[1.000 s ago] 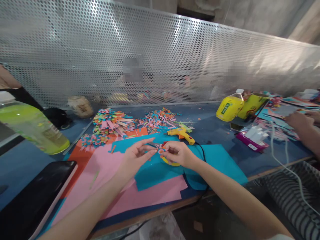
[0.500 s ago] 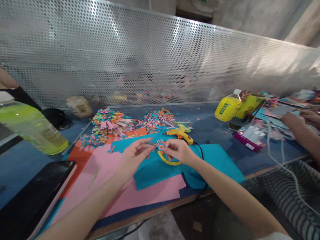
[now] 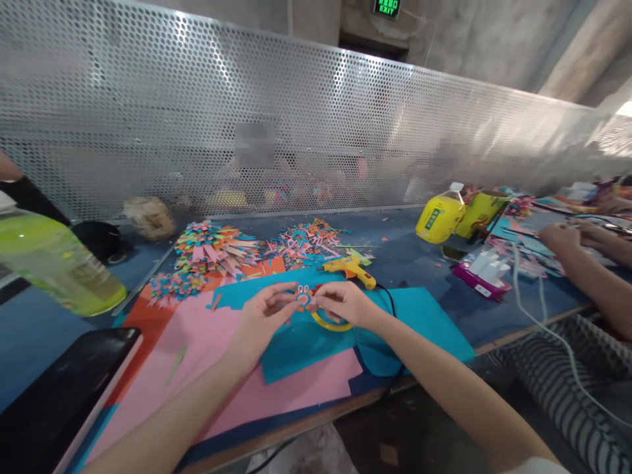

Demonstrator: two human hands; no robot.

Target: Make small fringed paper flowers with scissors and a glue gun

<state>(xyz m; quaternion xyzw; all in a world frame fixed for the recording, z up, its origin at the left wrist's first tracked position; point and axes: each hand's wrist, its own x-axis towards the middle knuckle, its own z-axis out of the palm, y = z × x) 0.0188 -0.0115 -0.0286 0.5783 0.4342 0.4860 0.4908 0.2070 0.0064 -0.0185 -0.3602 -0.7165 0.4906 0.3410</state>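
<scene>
Pinching the little looped paper piece (image 3: 303, 300) with left hand (image 3: 269, 307) and right hand (image 3: 344, 304) above the blue sheet (image 3: 301, 352), loops-first and lengthwise toward the table (image 3: 395, 230)'s far edge, with scrap pile (image 3: 312, 241) kinda in the way and glue gun (image 3: 351, 267) right of that.

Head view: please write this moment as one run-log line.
left hand: on craft piece | right hand: on same piece | glue gun: beyond

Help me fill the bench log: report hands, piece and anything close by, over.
Left hand and right hand both at small paper piece. Yellow glue gun lies just beyond right hand. Yellow loop partly hidden beneath that hand.
</scene>
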